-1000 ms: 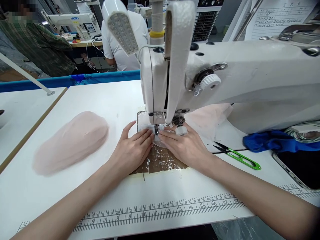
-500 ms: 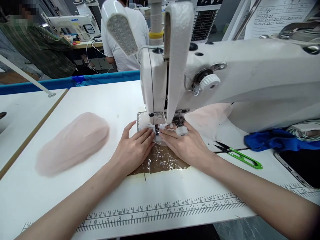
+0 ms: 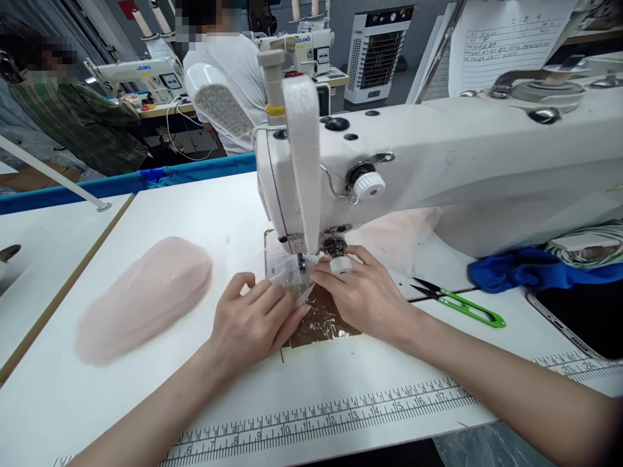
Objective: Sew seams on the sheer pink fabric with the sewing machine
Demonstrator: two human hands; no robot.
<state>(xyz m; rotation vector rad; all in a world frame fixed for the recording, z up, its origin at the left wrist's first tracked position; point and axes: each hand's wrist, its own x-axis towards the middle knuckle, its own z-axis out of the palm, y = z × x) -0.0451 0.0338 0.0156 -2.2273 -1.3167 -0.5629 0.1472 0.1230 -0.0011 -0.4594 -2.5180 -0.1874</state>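
Note:
A small piece of sheer whitish fabric lies under the presser foot of a white sewing machine. My left hand pinches the fabric's near left edge, its fingers bent and raised a little off the table. On the foot's other side my right hand rests on the fabric, fingers stretched out and lying low; some fingertips are hidden behind the machine's white knob. Beneath both hands is a shiny brown taped patch on the tabletop.
Pale pink sheer fabric lies in a heap at left, with another piece behind the needle area. Green thread snips, a blue cloth and a phone sit at right. Two people are beyond the blue-edged table.
My left hand has drawn back toward me, its fingers going from flat to bent around the fabric edge, which is lifted. The right hand stays beside the foot. The camera view has shifted.

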